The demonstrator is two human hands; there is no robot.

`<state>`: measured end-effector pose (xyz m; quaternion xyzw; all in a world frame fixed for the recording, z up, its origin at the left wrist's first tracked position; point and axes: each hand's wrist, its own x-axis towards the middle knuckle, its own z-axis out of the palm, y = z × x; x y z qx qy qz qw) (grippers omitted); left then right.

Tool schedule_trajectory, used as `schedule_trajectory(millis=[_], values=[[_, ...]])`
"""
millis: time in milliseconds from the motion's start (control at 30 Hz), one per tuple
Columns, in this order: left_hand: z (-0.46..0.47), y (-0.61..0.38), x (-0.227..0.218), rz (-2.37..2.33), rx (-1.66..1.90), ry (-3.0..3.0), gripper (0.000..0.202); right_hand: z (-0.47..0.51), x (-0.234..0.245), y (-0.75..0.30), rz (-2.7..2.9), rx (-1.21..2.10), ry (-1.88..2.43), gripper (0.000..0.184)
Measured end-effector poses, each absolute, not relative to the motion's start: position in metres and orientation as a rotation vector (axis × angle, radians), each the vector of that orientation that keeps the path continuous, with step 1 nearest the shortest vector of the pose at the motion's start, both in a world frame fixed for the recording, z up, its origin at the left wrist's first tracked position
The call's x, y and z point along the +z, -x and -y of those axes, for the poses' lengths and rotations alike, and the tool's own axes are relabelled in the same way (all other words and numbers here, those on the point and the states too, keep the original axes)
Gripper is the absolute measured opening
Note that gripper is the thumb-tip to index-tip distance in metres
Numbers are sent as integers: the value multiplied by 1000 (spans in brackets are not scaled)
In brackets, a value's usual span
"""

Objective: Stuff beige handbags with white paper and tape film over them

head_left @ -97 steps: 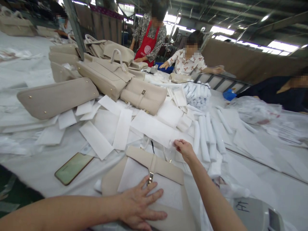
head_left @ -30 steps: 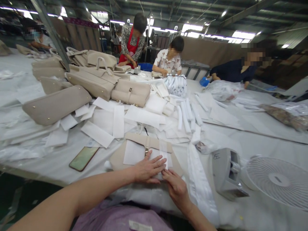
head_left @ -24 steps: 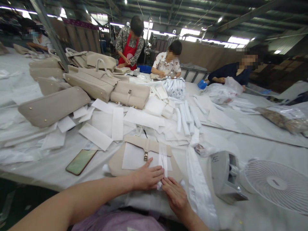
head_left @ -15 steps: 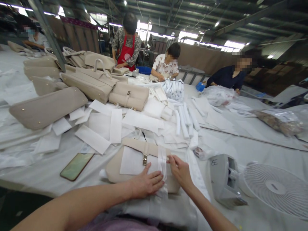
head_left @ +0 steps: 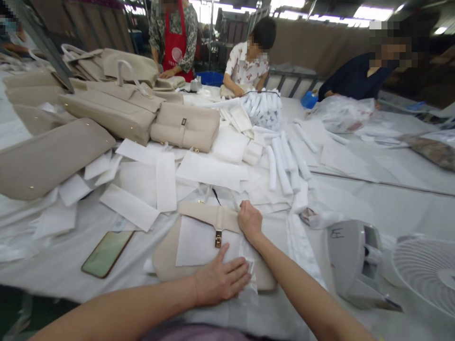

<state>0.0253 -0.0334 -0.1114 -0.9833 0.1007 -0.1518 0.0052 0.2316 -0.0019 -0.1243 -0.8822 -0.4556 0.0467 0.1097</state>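
Note:
A beige handbag [head_left: 167, 253] with a gold clasp [head_left: 218, 239] lies flat in front of me, a white sheet [head_left: 199, 244] laid on its front. My left hand [head_left: 222, 279] rests flat on the bag's lower edge, fingers spread, over a strip of clear film [head_left: 247, 263]. My right hand [head_left: 249, 221] is curled at the bag's top flap, pressing or pinching the far end of that strip.
A phone [head_left: 106, 253] lies left of the bag. White sheets [head_left: 209, 170] and rolled white tubes [head_left: 280, 166] cover the table. More beige bags [head_left: 185, 128] are stacked behind. A grey device [head_left: 351, 260] and a fan [head_left: 426, 270] stand at right. Three people work across the table.
My right hand has moved from the bag's lower edge up to its top flap along the clear strip. My left hand has stayed flat on the lower edge. The camera has tilted down.

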Motion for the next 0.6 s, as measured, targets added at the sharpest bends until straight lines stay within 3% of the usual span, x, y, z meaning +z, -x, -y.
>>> schedule_trajectory(millis=[300,600], values=[[33,-26,-113,-317,-421,3140,37,17,-100,-220,1468,39,2460,29],[33,-26,-109,-320,-383,3215,45,136,-93,-180,1791,-23,2240,40]])
